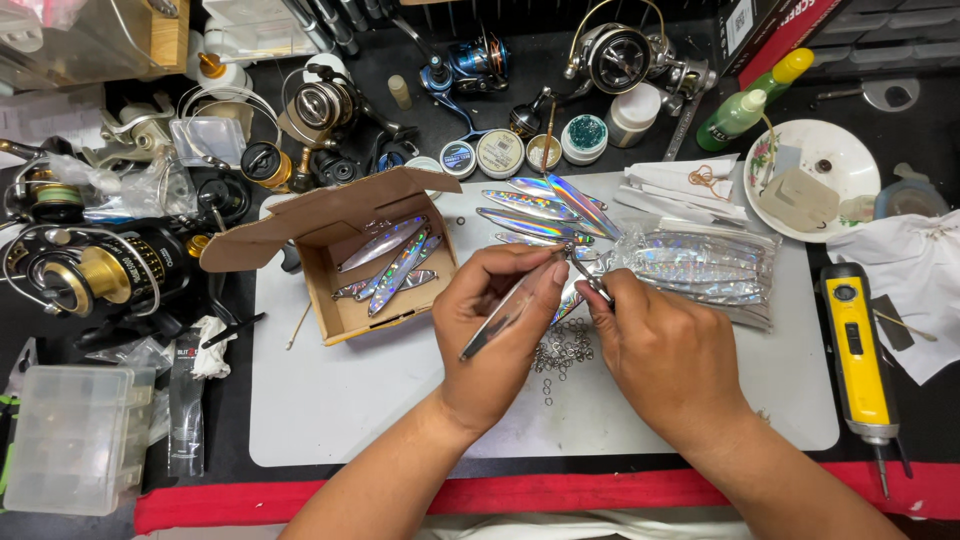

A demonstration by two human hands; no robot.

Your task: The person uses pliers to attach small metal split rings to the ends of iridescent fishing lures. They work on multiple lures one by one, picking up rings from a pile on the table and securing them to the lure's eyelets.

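Bright, even overhead light; glare on the holographic lures (545,205); soft shadows; sharp focus; slight edge distortion.

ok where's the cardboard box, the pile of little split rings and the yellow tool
cardboard box (345,322): head view, on its front wall
pile of split rings (562,352): head view, middle of the heap
yellow tool (858,345): head view, on its yellow body

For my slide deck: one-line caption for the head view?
Left hand holds a holographic lure; right hand works pliers at its tip.
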